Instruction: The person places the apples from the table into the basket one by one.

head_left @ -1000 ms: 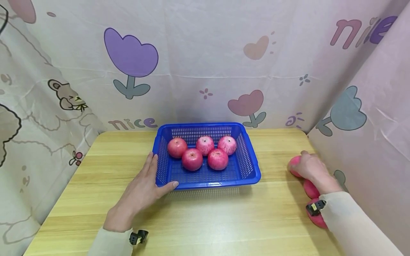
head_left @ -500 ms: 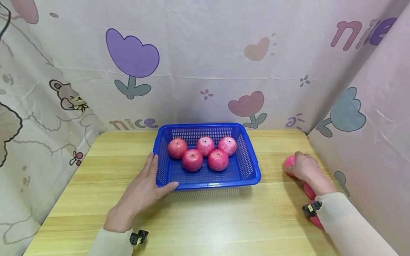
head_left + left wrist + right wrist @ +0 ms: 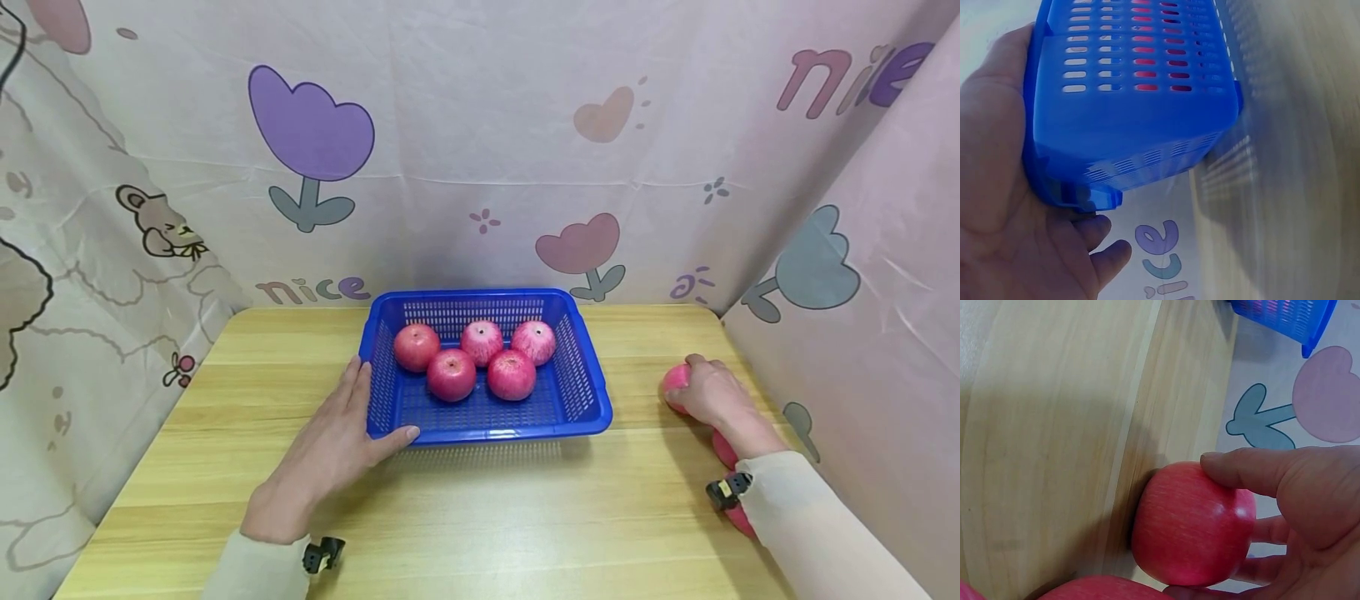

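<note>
A blue plastic basket (image 3: 510,434) with slotted walls stands at the middle back of the table, holding several red apples (image 3: 451,375). My left hand (image 3: 330,433) rests at its front left corner, thumb along the front rim and straight fingers against the left side. The left wrist view shows the palm against the basket's rim (image 3: 1038,125). At the right, my right hand (image 3: 716,396) grips a red apple (image 3: 1191,525), thumb on one side and fingers round the other. The apple sits close over the tabletop.
Two more apples lie below the right hand, one apple (image 3: 724,450) behind the wrist and another apple (image 3: 741,521) partly hidden by the sleeve. A printed curtain (image 3: 465,150) hangs behind and beside the wooden table (image 3: 480,525). Small cameras are worn on both wrists.
My right hand has shifted slightly left with the apple, drawing it away from the other two, then nearly stopped. The left hand and basket stay in place.
</note>
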Motion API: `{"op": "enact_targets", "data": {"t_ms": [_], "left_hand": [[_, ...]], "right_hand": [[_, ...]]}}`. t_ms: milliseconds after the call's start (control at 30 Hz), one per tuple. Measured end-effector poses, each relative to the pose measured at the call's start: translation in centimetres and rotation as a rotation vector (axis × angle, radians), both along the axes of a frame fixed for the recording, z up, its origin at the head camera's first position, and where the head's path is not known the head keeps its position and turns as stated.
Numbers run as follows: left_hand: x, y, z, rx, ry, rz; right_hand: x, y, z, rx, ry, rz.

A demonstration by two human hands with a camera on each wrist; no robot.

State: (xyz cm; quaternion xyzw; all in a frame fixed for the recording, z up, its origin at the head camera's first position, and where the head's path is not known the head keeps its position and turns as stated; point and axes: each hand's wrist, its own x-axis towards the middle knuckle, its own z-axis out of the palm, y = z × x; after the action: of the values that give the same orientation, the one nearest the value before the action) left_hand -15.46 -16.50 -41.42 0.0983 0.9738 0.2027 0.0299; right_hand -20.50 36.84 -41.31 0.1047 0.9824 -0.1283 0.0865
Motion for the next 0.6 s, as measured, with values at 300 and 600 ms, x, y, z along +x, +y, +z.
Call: {"op": "enact_targets", "data": {"t_ms": [300,600], "left_hand": [[0.0,0.0,0.4,-0.017,0.001,-0.019],[-0.1,0.0,0.3,-0.010,0.002,-0.017]], "right_hand": [[-0.3,0.0,-0.1,-0.004,0.008,-0.016],[-0.4,-0.6,1.3,-0.002,0.085,0.011]]}}
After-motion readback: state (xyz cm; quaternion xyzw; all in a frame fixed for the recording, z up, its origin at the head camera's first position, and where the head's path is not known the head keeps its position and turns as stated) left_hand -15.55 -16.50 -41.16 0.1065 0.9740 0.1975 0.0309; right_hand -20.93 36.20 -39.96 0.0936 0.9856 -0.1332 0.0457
